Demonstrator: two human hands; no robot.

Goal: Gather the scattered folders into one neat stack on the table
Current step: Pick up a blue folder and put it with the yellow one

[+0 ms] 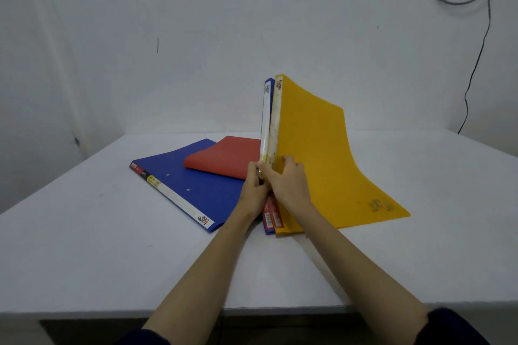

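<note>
A yellow folder (316,148) and a second blue folder (268,98) stand on edge together in the middle of the white table (84,246), spines toward me, the yellow cover sagging to the right. My right hand (288,182) grips their spines from the right. My left hand (255,185) presses on them from the left. A larger blue folder (196,185) lies flat to the left. A red folder (227,157) lies flat, overlapping the flat blue one's far corner.
A white wall stands right behind the table. A black cable (476,64) hangs down the wall at the right. The table's near edge (252,311) runs across below my forearms.
</note>
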